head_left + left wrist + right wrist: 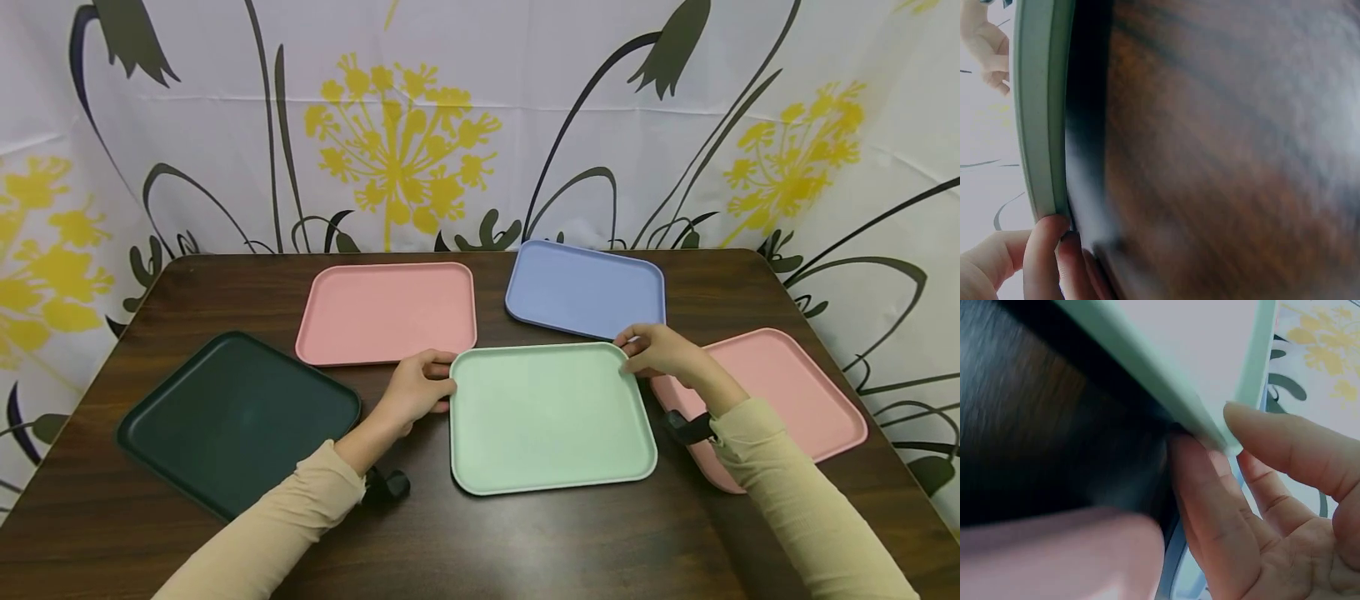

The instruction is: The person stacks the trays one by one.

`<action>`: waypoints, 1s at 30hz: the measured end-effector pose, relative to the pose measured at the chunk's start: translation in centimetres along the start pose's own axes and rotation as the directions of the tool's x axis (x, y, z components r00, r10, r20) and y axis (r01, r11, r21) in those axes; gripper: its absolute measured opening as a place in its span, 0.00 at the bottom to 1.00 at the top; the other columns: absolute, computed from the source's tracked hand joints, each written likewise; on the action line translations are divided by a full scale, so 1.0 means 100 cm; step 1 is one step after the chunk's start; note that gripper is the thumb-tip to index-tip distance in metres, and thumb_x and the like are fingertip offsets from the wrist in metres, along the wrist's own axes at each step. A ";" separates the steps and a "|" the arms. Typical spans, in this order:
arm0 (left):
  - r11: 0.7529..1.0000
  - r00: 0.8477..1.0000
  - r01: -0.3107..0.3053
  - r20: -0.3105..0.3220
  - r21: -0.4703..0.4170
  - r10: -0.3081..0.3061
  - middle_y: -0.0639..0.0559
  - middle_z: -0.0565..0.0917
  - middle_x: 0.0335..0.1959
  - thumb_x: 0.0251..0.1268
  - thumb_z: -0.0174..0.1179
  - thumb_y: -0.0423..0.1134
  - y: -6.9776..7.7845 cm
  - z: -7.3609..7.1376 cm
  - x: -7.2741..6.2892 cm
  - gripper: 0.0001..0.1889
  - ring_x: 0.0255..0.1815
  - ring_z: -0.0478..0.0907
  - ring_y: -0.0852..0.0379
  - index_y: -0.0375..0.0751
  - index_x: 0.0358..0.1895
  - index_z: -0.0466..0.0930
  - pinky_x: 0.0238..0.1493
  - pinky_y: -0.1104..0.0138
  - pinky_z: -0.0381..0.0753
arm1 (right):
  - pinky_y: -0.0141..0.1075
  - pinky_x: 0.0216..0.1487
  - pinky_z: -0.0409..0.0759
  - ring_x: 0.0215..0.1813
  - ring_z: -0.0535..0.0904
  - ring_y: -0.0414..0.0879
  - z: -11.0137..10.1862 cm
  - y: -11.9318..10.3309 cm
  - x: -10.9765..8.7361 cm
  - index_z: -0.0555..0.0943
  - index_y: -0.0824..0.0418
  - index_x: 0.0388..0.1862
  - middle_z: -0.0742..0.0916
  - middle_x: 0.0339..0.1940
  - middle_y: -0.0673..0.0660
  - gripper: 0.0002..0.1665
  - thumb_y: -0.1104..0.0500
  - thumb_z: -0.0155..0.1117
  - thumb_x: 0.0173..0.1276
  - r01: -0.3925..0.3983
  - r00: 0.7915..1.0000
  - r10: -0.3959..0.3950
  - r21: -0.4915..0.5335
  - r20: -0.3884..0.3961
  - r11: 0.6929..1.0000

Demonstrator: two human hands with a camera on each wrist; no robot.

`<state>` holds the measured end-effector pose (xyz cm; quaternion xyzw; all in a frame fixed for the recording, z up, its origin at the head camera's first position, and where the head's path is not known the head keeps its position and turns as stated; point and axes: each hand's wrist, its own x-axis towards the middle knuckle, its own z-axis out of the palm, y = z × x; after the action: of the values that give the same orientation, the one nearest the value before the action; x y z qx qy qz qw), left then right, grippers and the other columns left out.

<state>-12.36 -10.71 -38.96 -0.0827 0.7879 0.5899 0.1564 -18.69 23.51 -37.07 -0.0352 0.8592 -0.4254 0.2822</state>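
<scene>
A light green rectangular tray (555, 417) is held between both hands in the middle of the table. The left hand (415, 387) grips its far left corner, with fingertips (1050, 234) against the outer rim in the left wrist view. At the far right corner, the right hand (660, 354) pinches the rim, thumb on top and fingers (1210, 506) beneath, as the right wrist view shows. A dark gap shows under the tray rim in both wrist views. Just behind it lies a blue tray (588, 287), close to the right hand.
A pink tray (390, 312) lies at the back left, a dark green tray (240, 425) at the left, turned at an angle. Another pink tray (787, 392) is partly under the right forearm. A flowered cloth (570, 125) hangs behind the brown wooden table (525, 550).
</scene>
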 end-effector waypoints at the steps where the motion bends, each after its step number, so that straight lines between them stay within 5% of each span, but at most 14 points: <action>1: 1.000 1.000 -0.004 0.003 0.003 0.004 0.33 0.78 0.53 0.61 0.53 0.25 0.001 -0.001 0.000 0.23 0.37 0.82 0.56 0.34 0.61 0.72 0.33 0.67 0.87 | 0.28 0.38 0.82 0.35 0.77 0.37 0.001 0.000 0.000 0.69 0.75 0.54 0.79 0.39 0.56 0.23 0.70 0.61 0.60 0.001 1.000 -0.001 0.014 0.008 1.000; 14: 0.999 1.000 -0.008 0.027 0.039 0.007 0.32 0.76 0.55 0.61 0.54 0.26 0.003 -0.024 -0.003 0.23 0.38 0.81 0.57 0.33 0.62 0.71 0.35 0.66 0.87 | 0.32 0.43 0.84 0.37 0.78 0.37 0.014 -0.009 -0.003 0.68 0.76 0.59 0.80 0.41 0.60 0.27 0.71 0.60 0.61 0.068 0.998 -0.068 0.064 0.006 0.996; 30: 0.996 0.998 0.029 0.044 0.087 -0.033 0.32 0.76 0.56 0.64 0.54 0.27 -0.006 -0.041 -0.009 0.24 0.40 0.81 0.59 0.32 0.65 0.69 0.37 0.66 0.87 | 0.30 0.38 0.84 0.34 0.75 0.38 0.038 -0.013 0.004 0.71 0.77 0.55 0.79 0.34 0.55 0.26 0.74 0.61 0.56 0.083 0.996 -0.080 0.087 -0.035 0.993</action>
<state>-11.90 -14.90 -38.15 -0.0745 0.8075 0.5545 0.1867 -17.33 19.86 -38.04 -0.0511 0.8417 -0.4746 0.2524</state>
